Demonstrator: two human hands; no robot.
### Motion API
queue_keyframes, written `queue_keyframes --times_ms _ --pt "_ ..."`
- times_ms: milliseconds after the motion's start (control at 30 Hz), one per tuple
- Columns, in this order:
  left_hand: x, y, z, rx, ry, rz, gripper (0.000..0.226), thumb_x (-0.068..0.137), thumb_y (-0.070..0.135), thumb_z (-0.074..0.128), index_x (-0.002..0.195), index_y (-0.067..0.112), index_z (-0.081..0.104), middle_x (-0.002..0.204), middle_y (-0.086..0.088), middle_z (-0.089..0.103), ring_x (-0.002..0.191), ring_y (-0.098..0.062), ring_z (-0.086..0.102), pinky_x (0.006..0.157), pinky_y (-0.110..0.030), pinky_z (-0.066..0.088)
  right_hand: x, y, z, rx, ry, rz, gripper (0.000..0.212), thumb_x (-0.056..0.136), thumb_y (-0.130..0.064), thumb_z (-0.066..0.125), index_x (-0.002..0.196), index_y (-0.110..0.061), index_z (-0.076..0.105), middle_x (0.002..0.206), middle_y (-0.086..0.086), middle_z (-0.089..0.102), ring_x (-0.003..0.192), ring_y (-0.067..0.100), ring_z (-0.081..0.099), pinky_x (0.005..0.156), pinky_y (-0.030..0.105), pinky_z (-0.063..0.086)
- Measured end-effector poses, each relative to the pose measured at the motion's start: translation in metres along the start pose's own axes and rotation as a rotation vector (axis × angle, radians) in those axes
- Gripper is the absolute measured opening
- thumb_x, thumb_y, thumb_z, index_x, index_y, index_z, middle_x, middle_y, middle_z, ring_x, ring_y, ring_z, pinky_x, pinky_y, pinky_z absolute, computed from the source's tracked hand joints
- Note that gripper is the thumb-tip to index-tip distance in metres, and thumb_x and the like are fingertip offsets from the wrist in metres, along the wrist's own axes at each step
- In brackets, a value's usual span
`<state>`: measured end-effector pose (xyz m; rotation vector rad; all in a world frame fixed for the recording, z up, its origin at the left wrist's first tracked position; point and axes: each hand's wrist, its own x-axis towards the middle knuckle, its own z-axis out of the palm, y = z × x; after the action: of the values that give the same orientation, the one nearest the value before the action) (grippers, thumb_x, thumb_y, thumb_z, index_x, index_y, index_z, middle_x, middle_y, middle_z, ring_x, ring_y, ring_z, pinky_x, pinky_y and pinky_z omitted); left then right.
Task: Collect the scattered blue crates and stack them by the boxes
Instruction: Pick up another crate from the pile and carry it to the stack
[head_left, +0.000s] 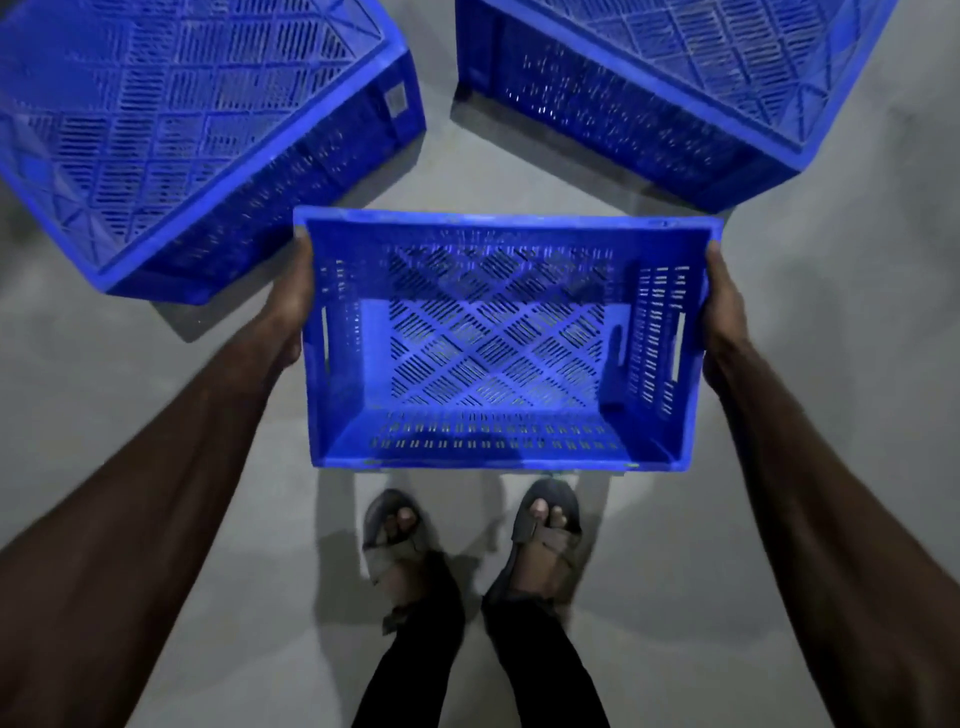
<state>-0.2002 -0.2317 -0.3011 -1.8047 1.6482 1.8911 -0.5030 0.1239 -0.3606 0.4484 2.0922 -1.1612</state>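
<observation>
I hold an upright blue slotted crate (498, 343) in front of me, above the floor and just ahead of my feet. My left hand (291, 306) grips its left short side and my right hand (722, 317) grips its right short side; the fingers of both are hidden behind the walls. The crate is empty. Two more blue crates lie upside down on the floor beyond it: one at the upper left (176, 130), one at the upper right (670, 78). No boxes are in view.
The floor (156, 389) is plain grey concrete. My two sandalled feet (467, 540) stand directly below the held crate. A strip of bare floor runs between the two upturned crates.
</observation>
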Motion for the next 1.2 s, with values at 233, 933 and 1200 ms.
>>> queue_keyframes --times_ms 233,933,1200 --pt "0.034 0.005 0.011 -0.025 -0.228 0.044 0.077 0.107 0.064 0.013 0.136 0.019 0.068 0.129 -0.005 0.073 0.116 -0.021 0.071 0.106 -0.050 0.053 0.010 -0.011 0.020 -0.163 0.043 -0.015 0.100 0.061 -0.100 0.048 0.132 -0.032 0.068 0.138 0.002 0.066 0.124 0.028 0.062 0.111 0.048 0.045" --pt "0.049 -0.063 -0.021 -0.149 -0.071 -0.209 0.080 0.096 0.081 0.026 0.093 0.010 0.066 0.064 -0.001 0.071 0.062 -0.012 0.067 0.070 -0.025 0.052 -0.001 0.022 -0.005 0.134 -0.323 0.269 0.077 0.099 -0.073 0.026 0.093 -0.006 0.063 0.072 0.010 0.069 0.062 0.020 0.064 0.056 0.025 0.052" --pt "0.049 -0.058 -0.008 -0.036 -0.054 -0.275 0.103 0.088 0.091 0.011 0.091 0.005 0.067 0.065 -0.007 0.072 0.061 -0.017 0.069 0.062 -0.025 0.056 0.010 0.024 0.005 0.070 -0.285 0.295 0.092 0.094 -0.081 0.016 0.098 -0.005 0.067 0.075 0.008 0.077 0.067 0.019 0.073 0.065 0.028 0.053"
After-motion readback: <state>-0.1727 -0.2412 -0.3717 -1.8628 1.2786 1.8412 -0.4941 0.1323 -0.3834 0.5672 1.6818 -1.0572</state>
